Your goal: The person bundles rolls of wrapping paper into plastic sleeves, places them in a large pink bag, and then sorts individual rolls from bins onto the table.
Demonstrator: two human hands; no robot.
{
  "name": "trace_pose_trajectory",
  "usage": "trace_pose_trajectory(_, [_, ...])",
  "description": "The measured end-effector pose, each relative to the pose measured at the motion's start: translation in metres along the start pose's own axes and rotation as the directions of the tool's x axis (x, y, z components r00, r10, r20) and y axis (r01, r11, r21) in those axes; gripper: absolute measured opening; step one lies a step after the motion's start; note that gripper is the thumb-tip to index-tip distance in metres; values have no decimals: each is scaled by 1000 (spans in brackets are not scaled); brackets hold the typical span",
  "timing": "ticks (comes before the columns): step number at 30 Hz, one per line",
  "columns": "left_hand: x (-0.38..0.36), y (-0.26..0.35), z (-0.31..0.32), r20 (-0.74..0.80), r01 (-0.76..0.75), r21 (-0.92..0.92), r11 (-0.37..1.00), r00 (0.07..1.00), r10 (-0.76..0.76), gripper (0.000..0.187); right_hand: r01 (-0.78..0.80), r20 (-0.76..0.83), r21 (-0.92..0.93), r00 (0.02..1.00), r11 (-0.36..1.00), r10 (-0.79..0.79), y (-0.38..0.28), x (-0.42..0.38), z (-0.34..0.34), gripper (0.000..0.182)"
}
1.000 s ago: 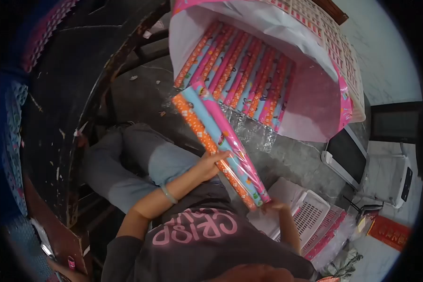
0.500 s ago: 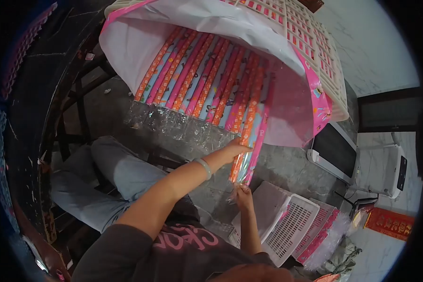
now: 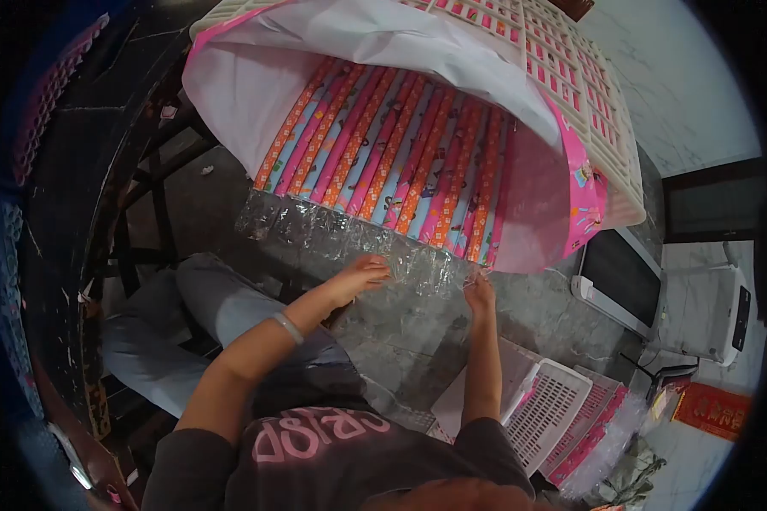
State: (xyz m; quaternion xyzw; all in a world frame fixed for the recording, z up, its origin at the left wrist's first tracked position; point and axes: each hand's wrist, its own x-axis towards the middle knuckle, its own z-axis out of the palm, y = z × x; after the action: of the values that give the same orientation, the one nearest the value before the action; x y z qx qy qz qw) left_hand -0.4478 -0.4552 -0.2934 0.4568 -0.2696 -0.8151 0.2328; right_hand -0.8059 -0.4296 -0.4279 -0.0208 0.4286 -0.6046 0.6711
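Right hand (image 3: 480,292): fingertips at the clear film (image 3: 431,271); grip on it, we cannot tell.
Left hand (image 3: 362,279): our grip is now loosely open, off the bundle.
Bundle (image 3: 483,204): now inside the bag (image 3: 537,204), filling the row's right end.

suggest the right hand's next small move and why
Probably ease the right hand back from the clear film, since its fingers are at the film's edge and the rolls lie side by side in the basket.
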Motion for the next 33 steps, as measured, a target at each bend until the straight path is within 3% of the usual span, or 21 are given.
trace_pose_trajectory(3, [-30, -20, -35, -61, 11, -53, 999, 998, -14, 45, -35, -17, -125, 999, 992, 33, 8, -9, -18, 23])
trace_pose_trajectory(7, [-66, -38, -65, -78, 19, -146, 989, 996, -31, 40, -75, -152, -73, 986, 995, 63, 0, -39, 22, 24])
trace_pose_trajectory(9, [-89, -30, -71, -150, -21, -201, 979, 989, -9, 37, -101, -375, -170, 926, 980, 30, -16, -44, 23, 26])
trace_pose_trajectory(10, [-97, -28, -75, -145, -17, -190, 982, 989, -11, 37, -22, -346, -622, 904, 783, -250, -22, -40, 11, 23])
trace_pose_trajectory(11, [-103, -26, -81, -165, -81, -173, 982, 985, 52, 36, -15, -347, -615, 903, 788, -253, -21, -37, 0, 23])
trace_pose_trajectory(12, [-107, -22, -87, -186, -148, -158, 976, 976, 117, 35, 191, -43, -948, 717, 256, -696, -29, -54, 41, 21])
trace_pose_trajectory(13, [-110, -13, -92, -186, -148, -155, 977, 975, 118, 35, 156, 429, -902, 427, -403, -796, -32, -70, 82, 19])
trace_pose_trajectory(14, [-112, -2, -95, -227, -237, -41, 971, 948, 222, 33, 308, 229, -951, 601, -43, -766, -27, -67, 110, 17])
trace_pose_trajectory(16, [-110, 21, -104, -251, -339, 158, 927, 895, 370, 30, 532, 354, -843, 660, 80, -663, -5, -28, 142, 19])
trace_pose_trajectory(17, [-105, 28, -108, -244, -341, 164, 926, 895, 373, 30, 509, 546, -819, 548, -266, -633, -2, -12, 165, 23])
trace_pose_trajectory(18, [-99, 35, -112, -229, -374, 293, 880, 866, 445, 30, 429, 719, -694, 446, -578, -532, -8, 4, 189, 28])
trace_pose_trajectory(19, [-92, 43, -119, -206, -402, 419, 814, 831, 517, 30, 210, 514, -773, 760, -599, -397, -26, 18, 216, 34])
trace_pose_trajectory(20, [-77, 42, -133, -228, -364, 536, 762, 806, 546, 33, -10, 196, -758, 950, -652, -242, -40, 31, 237, 41])
trace_pose_trajectory(21, [-64, 43, -141, -234, -367, 541, 756, 798, 555, 33, 2, 208, -759, 948, -651, -239, -46, 60, 226, 41])
trace_pose_trajectory(22, [-49, 49, -147, -139, -347, 779, 521, 716, 685, 36, 79, 462, -714, 800, -696, -383, -51, 100, 199, 47])
trace_pose_trajectory(23, [-37, 57, -149, -4, -276, 932, 235, 640, 768, 39, 127, 666, -651, 569, -749, -482, -54, 124, 185, 53])
trace_pose_trajectory(24, [-25, 65, -149, -6, -278, 932, 233, 630, 776, 39, 132, 675, -645, 560, -752, -481, -60, 128, 190, 53])
trace_pose_trajectory(26, [2, 81, -145, 61, -135, 990, 34, 642, 764, 45, 63, 461, -725, 784, -686, -416, -76, 131, 204, 59])
trace_pose_trajectory(27, [15, 85, -143, 55, -138, 990, 42, 632, 773, 45, 66, 473, -715, 779, -696, -411, -79, 138, 203, 59])
trace_pose_trajectory(29, [37, 88, -142, 101, 45, 983, -177, 674, 731, 48, -19, 477, -636, 776, -771, -412, -78, 152, 195, 59])
trace_pose_trajectory(33, [64, 84, -142, 54, 125, 971, -206, 721, 691, 49, -17, 518, -657, 716, -753, -468, -72, 156, 194, 58])
